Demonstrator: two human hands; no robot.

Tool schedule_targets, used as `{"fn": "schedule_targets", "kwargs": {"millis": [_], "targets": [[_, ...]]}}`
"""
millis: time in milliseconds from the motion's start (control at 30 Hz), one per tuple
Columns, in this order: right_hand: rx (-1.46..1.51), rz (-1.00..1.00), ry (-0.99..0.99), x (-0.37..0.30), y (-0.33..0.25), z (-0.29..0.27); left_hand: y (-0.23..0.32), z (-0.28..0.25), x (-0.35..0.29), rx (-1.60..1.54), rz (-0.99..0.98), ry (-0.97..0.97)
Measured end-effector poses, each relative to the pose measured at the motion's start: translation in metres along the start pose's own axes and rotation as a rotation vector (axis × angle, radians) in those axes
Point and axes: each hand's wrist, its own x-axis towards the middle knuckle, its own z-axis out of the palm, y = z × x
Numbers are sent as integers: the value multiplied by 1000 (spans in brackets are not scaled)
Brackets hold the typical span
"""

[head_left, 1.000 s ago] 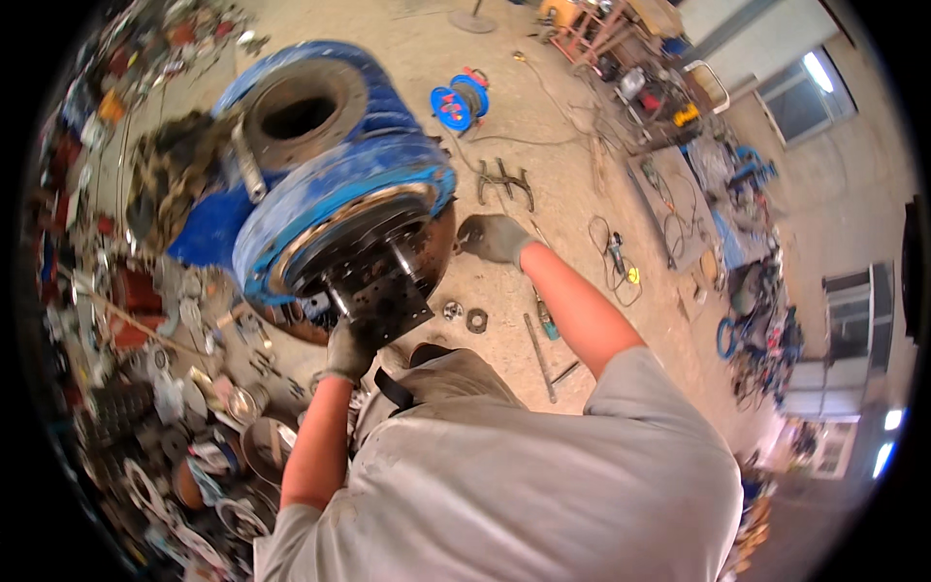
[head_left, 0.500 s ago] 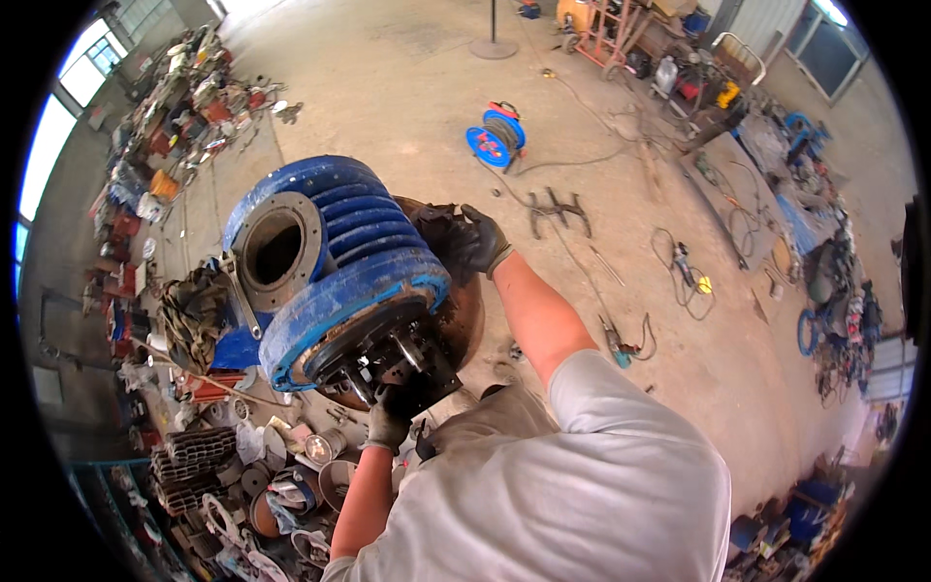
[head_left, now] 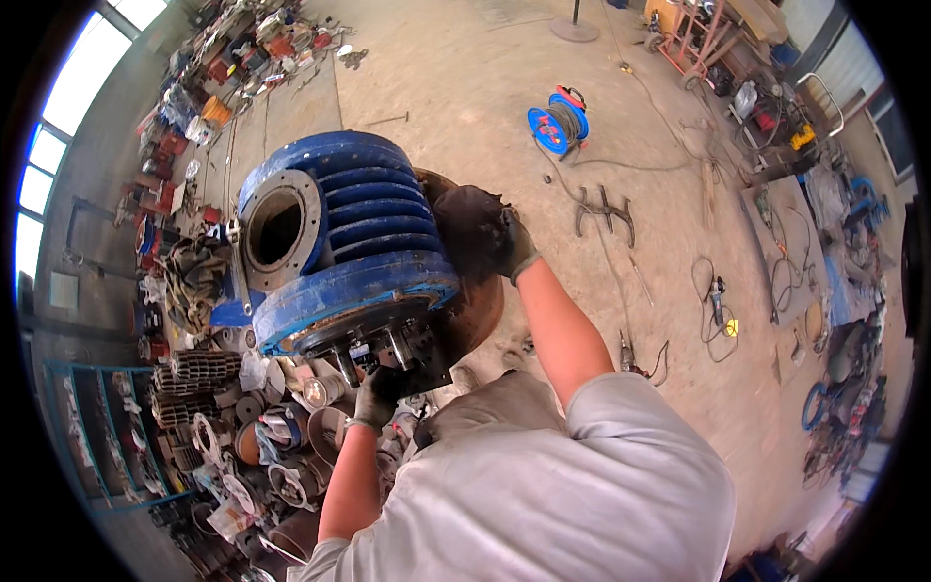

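A large blue ribbed gear housing (head_left: 388,223) stands in front of me, with a round flanged opening on its left. Metal posts and a dark oily metal block (head_left: 427,359) stick out of its near end. My left hand (head_left: 378,393), in a dark glove, is closed at the lower edge of that block, its fingertips partly hidden. My right hand (head_left: 516,244), also gloved, grips a bunched dark rag (head_left: 465,228) against the housing's right side. Behind the rag shows a rusty round plate (head_left: 480,315). A wrench (head_left: 239,267) leans by the flange.
A blue cable reel (head_left: 558,121), a dark puller (head_left: 605,215) and corded power tools (head_left: 718,301) lie on the floor to the right. Heaped metal parts (head_left: 281,427) crowd the near left, beside a teal rack (head_left: 112,436). A crumpled cloth (head_left: 194,276) sits left of the housing.
The view has shifted, so the floor things appear further right. My right hand has moved slightly down the housing's side, and more of the rag shows. My left hand stays at the block.
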Motion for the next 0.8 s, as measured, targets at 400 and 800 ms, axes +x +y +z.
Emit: {"fn": "schedule_targets", "kwargs": {"millis": [400, 800], "targets": [[-2126, -580, -27, -120, 10, -8, -20, 12, -12, -65, -25, 120], [-2011, -822, -375, -142, 5, 17, 31, 28, -11, 83, -271, 343]]}}
